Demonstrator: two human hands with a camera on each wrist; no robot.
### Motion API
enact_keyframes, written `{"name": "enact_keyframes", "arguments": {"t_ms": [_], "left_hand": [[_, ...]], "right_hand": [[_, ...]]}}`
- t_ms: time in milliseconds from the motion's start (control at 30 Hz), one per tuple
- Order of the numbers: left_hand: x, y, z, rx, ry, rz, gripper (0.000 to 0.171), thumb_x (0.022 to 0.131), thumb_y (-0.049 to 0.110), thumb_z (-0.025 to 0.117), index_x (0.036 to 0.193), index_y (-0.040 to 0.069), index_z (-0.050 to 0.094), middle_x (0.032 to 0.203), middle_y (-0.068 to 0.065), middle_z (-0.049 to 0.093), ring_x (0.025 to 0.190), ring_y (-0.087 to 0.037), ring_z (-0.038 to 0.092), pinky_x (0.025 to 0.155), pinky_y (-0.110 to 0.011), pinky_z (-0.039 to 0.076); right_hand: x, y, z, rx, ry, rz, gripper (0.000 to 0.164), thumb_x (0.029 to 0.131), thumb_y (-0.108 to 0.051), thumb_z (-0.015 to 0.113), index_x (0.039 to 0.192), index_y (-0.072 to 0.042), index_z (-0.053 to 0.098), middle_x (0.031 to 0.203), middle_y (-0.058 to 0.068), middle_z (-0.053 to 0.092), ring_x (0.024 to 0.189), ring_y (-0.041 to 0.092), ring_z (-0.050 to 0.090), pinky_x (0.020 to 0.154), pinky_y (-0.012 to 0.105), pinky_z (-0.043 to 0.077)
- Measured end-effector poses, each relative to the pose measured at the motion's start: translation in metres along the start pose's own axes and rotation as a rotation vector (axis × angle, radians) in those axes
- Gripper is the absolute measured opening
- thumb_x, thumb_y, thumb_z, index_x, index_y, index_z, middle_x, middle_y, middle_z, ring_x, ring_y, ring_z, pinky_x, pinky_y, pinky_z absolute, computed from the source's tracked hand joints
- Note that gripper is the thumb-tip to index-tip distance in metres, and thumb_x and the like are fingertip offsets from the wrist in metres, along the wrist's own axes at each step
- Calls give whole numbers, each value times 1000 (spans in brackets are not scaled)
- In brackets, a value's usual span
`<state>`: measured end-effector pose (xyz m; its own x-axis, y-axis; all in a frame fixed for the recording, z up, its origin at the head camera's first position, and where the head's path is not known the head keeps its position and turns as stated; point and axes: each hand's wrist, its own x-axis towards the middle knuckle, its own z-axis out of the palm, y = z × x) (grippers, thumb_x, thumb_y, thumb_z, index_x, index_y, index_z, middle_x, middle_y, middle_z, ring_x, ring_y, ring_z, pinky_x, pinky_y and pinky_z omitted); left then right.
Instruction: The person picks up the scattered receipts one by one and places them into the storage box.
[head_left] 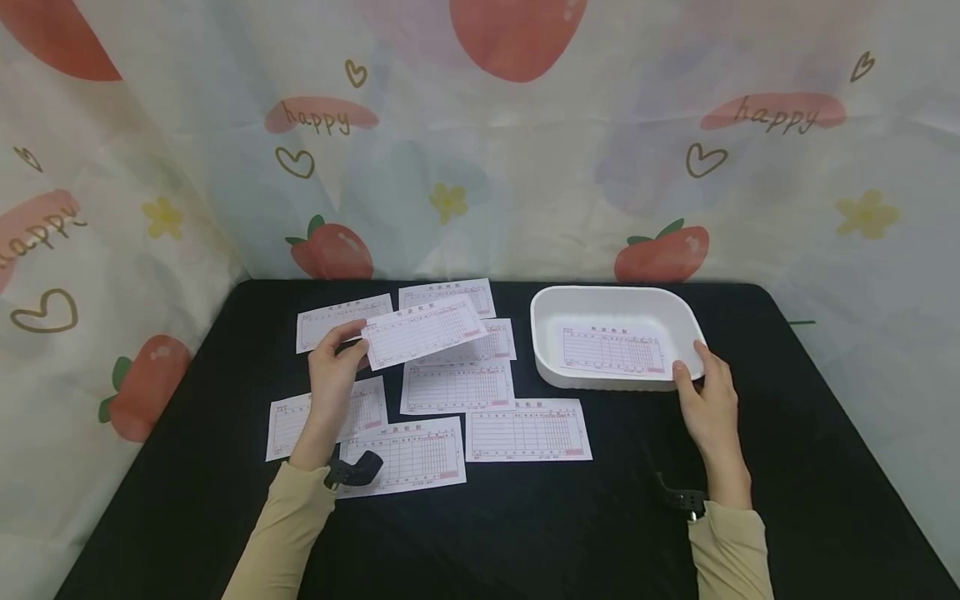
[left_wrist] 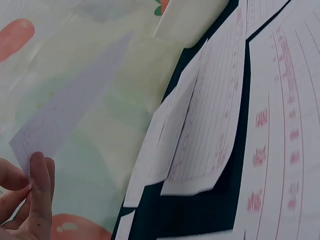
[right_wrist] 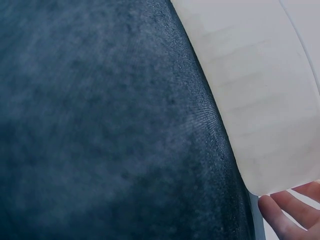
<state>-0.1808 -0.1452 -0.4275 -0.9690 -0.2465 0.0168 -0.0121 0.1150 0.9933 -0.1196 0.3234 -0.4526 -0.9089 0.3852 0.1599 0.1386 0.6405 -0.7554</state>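
My left hand [head_left: 333, 375] pinches a printed receipt slip [head_left: 423, 333] by its left end, thumb against fingers. The slip is raised, tilted, over other slips on the table; in the left wrist view, the raised slip [left_wrist: 75, 105] stands out from the fingertips [left_wrist: 40, 172]. At the right, my right hand [head_left: 708, 404] grips the near right corner of a white plastic tub [head_left: 543, 350], thumb at the rim. One slip [head_left: 611, 350] lies flat inside the tub. The right wrist view has the tub's outer wall [right_wrist: 265, 100] with fingers [right_wrist: 280, 215] at its corner.
Several more slips, such as a near one [head_left: 528, 433] and a far one [head_left: 345, 321], lie spread and partly overlapping on the black-covered table [head_left: 525, 533]. A patterned curtain [head_left: 510, 167] hangs behind the far edge and at both sides.
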Motion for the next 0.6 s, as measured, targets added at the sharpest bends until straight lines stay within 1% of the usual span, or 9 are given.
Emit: {"name": "enact_keyframes", "arguments": {"t_ms": [67,133,333,467,600], "left_hand": [[0,1,7,-6,-13,1,33,94,6,54,126,10,60,129,-8,57,91,-3,65,88,-26,55],[1,3,14,-18,-29,4,33,94,5,54,126,10,61,129,-8,56,91,-4,65,88,-27,55],[1,7,36,-73,-71,18,33,93,3,54,125,7,61,128,-9,56,94,-10,65,83,-21,55],[-1,8,49,-88,-73,22,32,92,2,55,123,8,62,127,-8,56,94,-11,65,80,-19,54],[-2,9,63,-113,-76,30,32,91,0,55,121,7,63,125,-10,57,89,-10,64,76,-19,54]], "right_hand": [[0,0,0,0,1,-1,57,101,-26,45,151,-7,27,151,25,30,134,45,35,105,62,35],[0,0,0,1,0,2,57,101,-26,44,151,-7,27,151,25,29,135,45,35,105,62,35],[0,0,1,6,10,-6,56,101,-25,45,150,-6,28,150,25,31,134,45,36,104,62,36],[0,0,2,-1,12,-12,56,100,-25,45,150,-5,29,149,26,32,133,45,37,104,62,37],[-1,1,1,-7,19,-20,55,100,-24,46,149,-4,30,148,27,32,133,46,36,103,63,37]]}}
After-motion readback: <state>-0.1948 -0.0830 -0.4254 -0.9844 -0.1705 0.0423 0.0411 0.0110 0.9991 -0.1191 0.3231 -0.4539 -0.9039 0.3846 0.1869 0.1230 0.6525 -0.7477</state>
